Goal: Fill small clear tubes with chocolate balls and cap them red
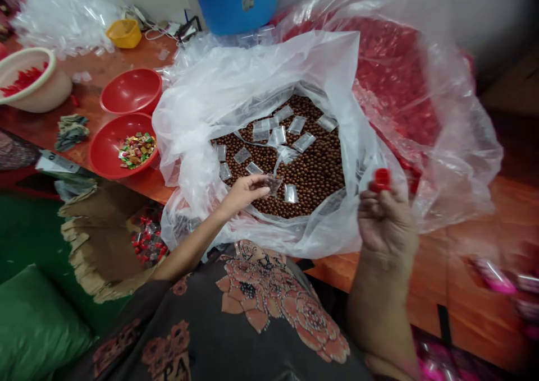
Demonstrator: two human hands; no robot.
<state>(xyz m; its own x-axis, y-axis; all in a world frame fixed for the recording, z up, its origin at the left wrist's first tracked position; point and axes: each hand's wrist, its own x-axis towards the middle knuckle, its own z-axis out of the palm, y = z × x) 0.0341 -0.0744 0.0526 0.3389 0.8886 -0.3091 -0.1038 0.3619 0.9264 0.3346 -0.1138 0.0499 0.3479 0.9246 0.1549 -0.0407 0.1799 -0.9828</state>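
Note:
My left hand (246, 194) pinches a small clear plastic container (274, 186) between thumb and fingers, over the near side of a large open plastic bag (189, 111). Small round brown balls (322, 162), like chocolate balls, fill the bag. Several more clear containers (304, 142) lie scattered on top of them. To the right of the bag, my right hand (385, 218) is raised with its fingers closed on a small red plastic cap (382, 179), which is a little blurred.
Behind on the right, a second clear bag (458, 123) holds many red pieces. At left stand two red bowls (131, 92), one with wrapped candies (137, 150), and a white tub (54, 86). A blue basin (236, 2) is at the back; a torn cardboard box (99, 235) sits below.

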